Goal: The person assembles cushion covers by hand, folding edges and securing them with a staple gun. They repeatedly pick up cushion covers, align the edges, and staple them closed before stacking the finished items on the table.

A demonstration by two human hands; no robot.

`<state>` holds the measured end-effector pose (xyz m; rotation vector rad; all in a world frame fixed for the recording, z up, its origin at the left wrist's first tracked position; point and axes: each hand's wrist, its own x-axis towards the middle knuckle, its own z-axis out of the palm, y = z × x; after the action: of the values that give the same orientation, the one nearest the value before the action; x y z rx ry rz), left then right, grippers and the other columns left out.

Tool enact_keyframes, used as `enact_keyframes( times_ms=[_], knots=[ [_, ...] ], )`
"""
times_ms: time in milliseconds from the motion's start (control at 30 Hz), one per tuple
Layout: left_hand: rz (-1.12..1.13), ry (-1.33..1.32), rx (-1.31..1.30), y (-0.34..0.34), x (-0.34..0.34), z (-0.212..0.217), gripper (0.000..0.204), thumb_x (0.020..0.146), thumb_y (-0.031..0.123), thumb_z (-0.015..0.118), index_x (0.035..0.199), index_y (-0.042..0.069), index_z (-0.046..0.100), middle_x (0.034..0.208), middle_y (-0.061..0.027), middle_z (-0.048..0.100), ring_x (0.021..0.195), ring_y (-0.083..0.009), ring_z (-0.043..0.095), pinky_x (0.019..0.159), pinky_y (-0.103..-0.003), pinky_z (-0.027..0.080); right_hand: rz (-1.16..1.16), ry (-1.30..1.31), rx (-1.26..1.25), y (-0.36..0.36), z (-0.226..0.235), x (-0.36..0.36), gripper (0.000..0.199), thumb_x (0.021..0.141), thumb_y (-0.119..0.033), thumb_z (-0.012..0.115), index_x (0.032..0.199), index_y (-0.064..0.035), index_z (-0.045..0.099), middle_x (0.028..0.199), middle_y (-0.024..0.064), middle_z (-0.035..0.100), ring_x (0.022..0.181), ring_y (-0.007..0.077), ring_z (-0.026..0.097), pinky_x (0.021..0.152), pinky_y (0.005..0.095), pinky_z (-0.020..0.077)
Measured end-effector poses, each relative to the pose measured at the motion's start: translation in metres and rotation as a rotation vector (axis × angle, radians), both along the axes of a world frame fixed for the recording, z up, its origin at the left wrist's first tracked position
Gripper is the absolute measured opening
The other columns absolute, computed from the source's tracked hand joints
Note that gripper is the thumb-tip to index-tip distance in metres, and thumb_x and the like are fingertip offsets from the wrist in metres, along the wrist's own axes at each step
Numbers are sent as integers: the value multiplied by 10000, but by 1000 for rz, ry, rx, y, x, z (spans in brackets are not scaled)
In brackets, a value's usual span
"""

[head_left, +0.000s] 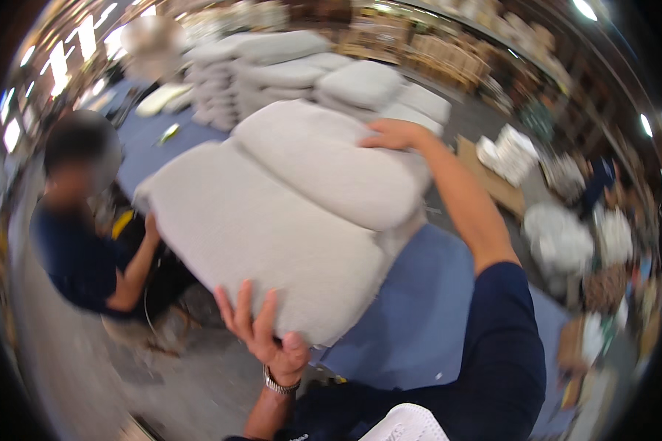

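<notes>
A large light-grey cushion (pixel 265 235), with two padded sections divided by a deep crease, sits tilted above a blue-topped table (pixel 419 309). My left hand (pixel 265 338) grips its near edge, fingers spread against the fabric; a metal watch is on that wrist. Reaching round the right side, my right hand (pixel 393 134) holds the far padded section (pixel 331 162), its fingertips on top. At the cushion's left edge is a hand (pixel 152 228) of another person, seated beside the table.
Stacked grey cushions (pixel 360 84) stand on the table's far part. A small yellow-green item (pixel 170 133) lies farther left. Beyond the table at right are white wrapped bundles (pixel 509 154) and flat cardboard (pixel 493 180). The co-worker (pixel 88 220) occupies the left side.
</notes>
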<state>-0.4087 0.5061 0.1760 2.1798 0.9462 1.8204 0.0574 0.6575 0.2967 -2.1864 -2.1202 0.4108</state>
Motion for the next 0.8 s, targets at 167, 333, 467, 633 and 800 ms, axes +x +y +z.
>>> enact_keyframes(
  times_ms=[167, 333, 467, 633, 800],
  knots=[
    [28, 29, 63, 11, -2, -2, 601, 1082, 442, 309, 1364, -12, 585, 1508, -209, 476, 1482, -456, 300, 1208, -594, 230, -247, -41, 737, -33, -24, -68, 524, 932, -443, 674, 1310, -81, 642, 1289, 198, 640, 1221, 385, 583, 1058, 427, 453],
    [21, 142, 91, 11, -9, 8, 658, 1087, 517, 293, 1374, 0, 580, 1536, -208, 447, 1500, -450, 257, 1228, -583, 173, -425, 234, 1535, -115, -46, -113, 303, 922, -211, 698, 1192, -75, 676, 1159, 141, 661, 1066, 296, 654, 921, 395, 523],
    [-97, 293, 94, 10, -19, 27, 741, 900, 589, 649, 1415, 65, 555, 1562, -197, 410, 1510, -480, 203, 1211, -594, 199, -730, 848, 1115, -171, -84, -132, 429, 983, -369, 651, 1256, -41, 600, 986, 125, 670, 708, 202, 687, 597, 336, 562],
    [-16, 501, 64, 10, -23, 43, 877, 641, 299, 918, 1423, 127, 560, 1532, -177, 440, 1489, -508, 226, 1195, -607, 250, -729, 1225, 727, -157, -68, -158, 734, 934, -552, 663, 1325, 35, 460, 881, 148, 659, 494, 199, 620, 420, 321, 513],
    [25, 348, 16, 9, 0, 51, 779, 602, 133, 911, 1333, 172, 644, 1450, -142, 526, 1443, -510, 310, 1183, -563, 314, -709, 1236, 825, -129, -58, -144, 611, 898, -473, 710, 1248, -1, 538, 778, 83, 616, 455, 171, 559, 367, 298, 441]
  ],
)
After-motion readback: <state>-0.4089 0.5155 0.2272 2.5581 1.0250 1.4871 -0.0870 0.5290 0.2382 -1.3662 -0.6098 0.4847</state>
